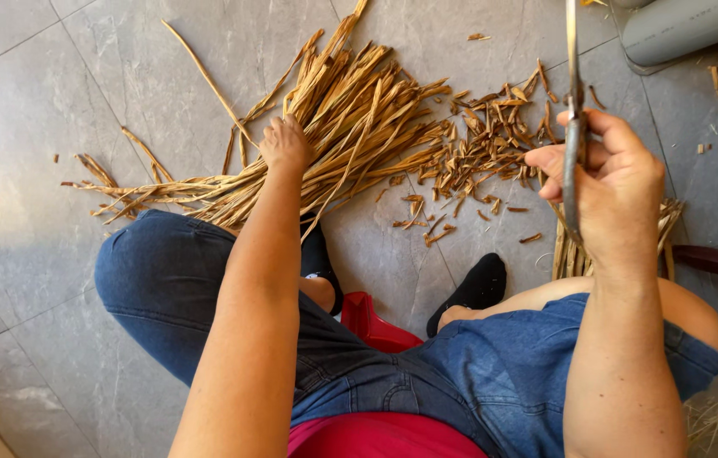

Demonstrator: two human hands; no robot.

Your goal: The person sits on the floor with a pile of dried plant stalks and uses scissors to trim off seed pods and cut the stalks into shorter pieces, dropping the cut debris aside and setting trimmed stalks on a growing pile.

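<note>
Your left hand (284,144) is closed on a bundle of dry straw strips (333,127) lying on the grey tiled floor (53,127), long axis fanning from lower left to upper right. Your right hand (618,182) grips a metal blade (574,127), pointing straight up the view. Cut straw bits (482,153) lie between; a grey pipe (690,30) sits top right.

Dried straw strips (342,110), upper centre: golden tan, some darker brown streaks. Cut scraps (482,157) right of them: same tan to orange-brown. Floor tiles (36,170): mottled grey, thin pale grout lines; a beige tile shows at lower left corner. Jeans (164,288), lower centre: mid-blue denim, darker at the seams. Socks (473,288): black. Stool (372,326) between the legs: red. Shirt hem (376,439), bottom edge: magenta-red. Blade (574,110) in the right hand (614,178): dull grey metal. Pipe (690,30), upper right: light grey.
</note>
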